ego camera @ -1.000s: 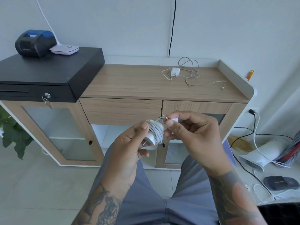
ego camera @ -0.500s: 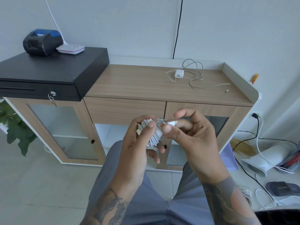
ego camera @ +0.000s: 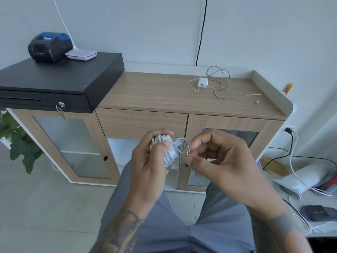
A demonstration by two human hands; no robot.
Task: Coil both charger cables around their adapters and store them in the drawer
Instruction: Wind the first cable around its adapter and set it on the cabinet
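My left hand (ego camera: 151,165) grips a white adapter (ego camera: 168,152) with its cable coiled around it, held in front of the cabinet. A short loop of that cable's free end (ego camera: 183,146) sticks out to the right, and my right hand (ego camera: 218,159) pinches its tip between thumb and forefinger. A second white adapter (ego camera: 202,82) lies on the wooden cabinet top (ego camera: 155,94), its grey cable (ego camera: 221,84) spread loose toward the right edge. The wooden drawer (ego camera: 142,124) below the top is closed.
A black cash drawer (ego camera: 60,83) sits on the cabinet's left, carrying a small printer (ego camera: 48,45) and a white device (ego camera: 81,54). A plant (ego camera: 16,141) stands at the left. Cables, a white appliance (ego camera: 299,181) and a dark slipper (ego camera: 319,212) lie on the floor at the right.
My right hand has drawn the cable's end out to the right, opening a small loop beside the adapter. The left hand has turned the coiled adapter slightly.
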